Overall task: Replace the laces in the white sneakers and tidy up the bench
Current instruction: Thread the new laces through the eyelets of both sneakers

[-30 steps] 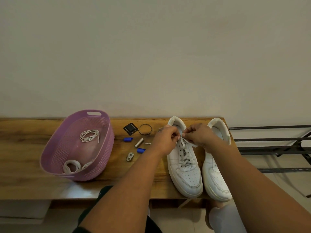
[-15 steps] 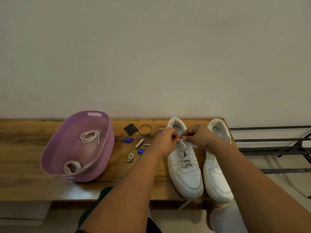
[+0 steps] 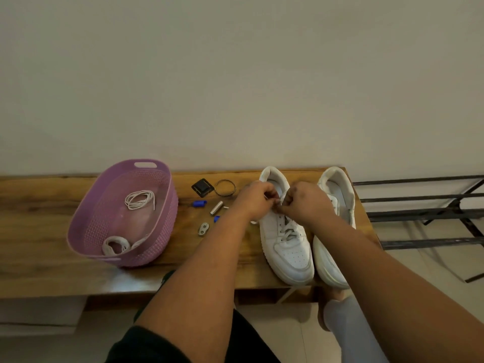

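Two white sneakers stand side by side at the right end of the wooden bench point(image 3: 39, 226), toes toward me. Over the top eyelets of the left sneaker point(image 3: 285, 244), my left hand point(image 3: 255, 201) and my right hand point(image 3: 303, 203) meet, each pinching an end of the white lace point(image 3: 284, 231) threaded through it. The right sneaker point(image 3: 334, 184) sits beside it; its lacing is hidden behind my right forearm. A purple basket point(image 3: 162, 205) to the left holds a coiled white lace point(image 3: 138, 200) and another bundled lace point(image 3: 115, 244).
Small items lie between basket and sneakers: a black square piece point(image 3: 201, 187), a dark ring point(image 3: 224, 191), two blue caps point(image 3: 199, 203), a silver cylinder point(image 3: 216, 207) and a metal link point(image 3: 203, 228). A black metal rack point(image 3: 419, 213) stands right of the bench.
Both hands have drawn closer together over the top of the left sneaker, still holding the lace ends. Nothing else on the bench has moved.
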